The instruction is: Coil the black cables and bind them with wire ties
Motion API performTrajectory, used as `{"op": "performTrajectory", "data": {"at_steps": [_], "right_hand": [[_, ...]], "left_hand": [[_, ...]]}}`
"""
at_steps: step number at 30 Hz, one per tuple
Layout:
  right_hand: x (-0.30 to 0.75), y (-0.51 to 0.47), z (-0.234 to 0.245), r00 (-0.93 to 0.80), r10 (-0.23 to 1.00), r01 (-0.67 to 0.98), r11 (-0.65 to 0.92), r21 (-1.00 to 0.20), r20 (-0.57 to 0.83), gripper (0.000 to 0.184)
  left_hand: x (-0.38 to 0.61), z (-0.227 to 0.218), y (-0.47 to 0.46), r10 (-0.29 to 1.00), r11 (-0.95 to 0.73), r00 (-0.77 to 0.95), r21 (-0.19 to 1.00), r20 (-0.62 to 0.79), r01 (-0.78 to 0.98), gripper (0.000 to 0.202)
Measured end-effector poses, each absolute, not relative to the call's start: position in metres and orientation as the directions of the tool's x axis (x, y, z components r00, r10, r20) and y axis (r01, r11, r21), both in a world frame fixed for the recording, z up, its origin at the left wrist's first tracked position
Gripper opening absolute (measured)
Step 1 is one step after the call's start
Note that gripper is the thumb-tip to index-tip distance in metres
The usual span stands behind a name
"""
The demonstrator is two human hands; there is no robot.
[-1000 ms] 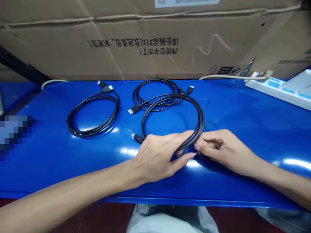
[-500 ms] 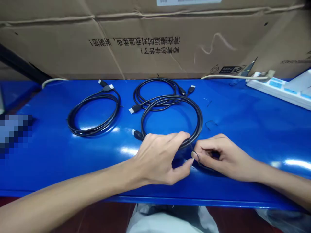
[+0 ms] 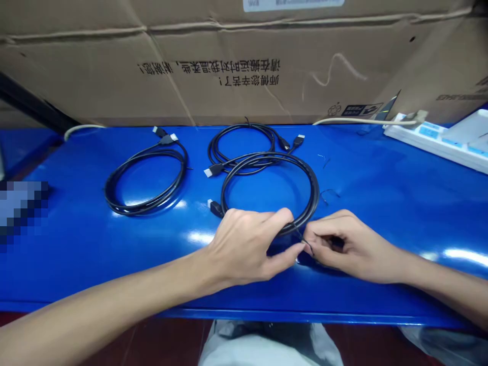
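Note:
My left hand is curled over the near side of a coiled black cable that lies on the blue table, its fingers closed round the strands. Right beside it, my right hand pinches a thin black twist tie at the same spot on the coil. One plug of this cable sticks out to the left of my left hand. Two more coiled black cables rest farther back: one at the left and one in the middle, partly under the held coil.
A large brown cardboard box stands along the back of the table. A white power strip with its cord lies at the back right. A loose twist tie lies right of the coil.
My left fingers have curled from stretched out to closed over the coil. My right hand has drawn slightly nearer and now pinches the tie against the cable.

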State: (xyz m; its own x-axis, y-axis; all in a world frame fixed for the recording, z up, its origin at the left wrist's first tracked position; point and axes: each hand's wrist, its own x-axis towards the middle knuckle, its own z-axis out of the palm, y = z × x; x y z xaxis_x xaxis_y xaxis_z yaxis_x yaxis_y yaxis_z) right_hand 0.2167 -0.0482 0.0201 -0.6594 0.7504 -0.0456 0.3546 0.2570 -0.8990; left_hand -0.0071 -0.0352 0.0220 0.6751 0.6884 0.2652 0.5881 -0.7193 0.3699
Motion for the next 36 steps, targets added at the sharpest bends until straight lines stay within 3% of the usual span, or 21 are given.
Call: {"op": "performTrajectory", "data": {"at_steps": [5,18,20,22,24,28,32,36], "right_hand": [[0.215,-0.050,0.021,-0.662,0.749,0.371,0.284,-0.884,-0.037,0.025],[0.223,-0.048,0.025,-0.727,0.686,0.374,0.436,-0.819,0.033,0.024],[0.228,-0.044,0.022,-0.750,0.653,0.412,0.585,-0.699,0.105,0.024],[0.232,-0.039,0.018,-0.778,0.602,0.473,0.750,-0.461,0.181,0.022],[0.237,-0.034,0.015,-0.780,0.581,0.508,0.805,-0.308,0.233,0.021],[0.248,-0.025,0.020,-0.750,0.560,0.537,0.826,-0.171,0.352,0.023],[0.263,-0.014,0.030,-0.620,0.635,0.743,0.664,0.084,0.462,0.026],[0.272,-0.004,0.031,-0.365,0.854,0.931,0.341,0.130,0.371,0.026]], "left_hand": [[-0.008,0.020,-0.035,0.679,-0.734,0.664,0.304,0.314,0.607,0.032],[-0.009,0.025,-0.035,0.758,-0.633,0.588,0.533,0.281,0.561,0.038],[-0.010,0.027,-0.034,0.749,-0.638,0.598,0.552,0.285,0.536,0.037],[-0.011,0.029,-0.033,0.724,-0.668,0.612,0.546,0.318,0.506,0.036],[-0.011,0.030,-0.033,0.702,-0.698,0.615,0.514,0.359,0.498,0.035],[-0.011,0.030,-0.033,0.676,-0.735,0.600,0.448,0.428,0.509,0.035],[-0.012,0.028,-0.033,0.648,-0.762,0.599,0.407,0.471,0.505,0.035],[-0.012,0.027,-0.032,0.616,-0.788,0.673,0.315,0.410,0.530,0.036]]}}
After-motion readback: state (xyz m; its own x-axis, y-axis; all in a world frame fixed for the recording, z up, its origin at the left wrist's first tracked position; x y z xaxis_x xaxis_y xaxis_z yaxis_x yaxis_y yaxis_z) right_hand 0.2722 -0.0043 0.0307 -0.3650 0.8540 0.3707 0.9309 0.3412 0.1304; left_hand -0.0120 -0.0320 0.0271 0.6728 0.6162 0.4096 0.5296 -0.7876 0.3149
